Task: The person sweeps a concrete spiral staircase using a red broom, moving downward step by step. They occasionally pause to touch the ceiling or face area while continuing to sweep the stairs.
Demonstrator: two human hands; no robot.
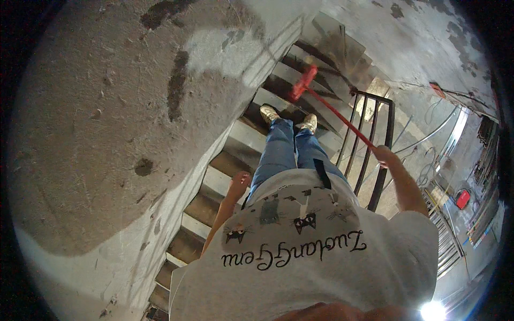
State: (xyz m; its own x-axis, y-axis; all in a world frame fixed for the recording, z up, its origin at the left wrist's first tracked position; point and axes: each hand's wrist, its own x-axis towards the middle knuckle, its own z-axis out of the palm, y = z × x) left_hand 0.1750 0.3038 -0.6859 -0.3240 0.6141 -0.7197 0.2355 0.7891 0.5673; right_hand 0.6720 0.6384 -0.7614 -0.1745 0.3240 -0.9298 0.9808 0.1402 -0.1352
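My right hand (pixel 382 155) is closed round the upper end of a long red handle, out beside the dark metal railing (pixel 390 123). It belongs to a red broom (pixel 342 119), which slants down to the left across the stairs. Its wide red head, a little blurred, is over the steps just ahead of my shoes (pixel 308 123). By my left hip hangs my left hand (pixel 239 183), its fingers curled in, with nothing visible in them. The stair treads (pixel 250 140) run under my feet.
A rough, stained plaster wall (pixel 107 128) borders the stairs on the left. Beyond the railing on the right, a lower floor holds loose cables (pixel 428 134), a stack of metal bars (pixel 447 235) and a small red object (pixel 463 199). A bright lamp (pixel 432 311) shines at the lower right.
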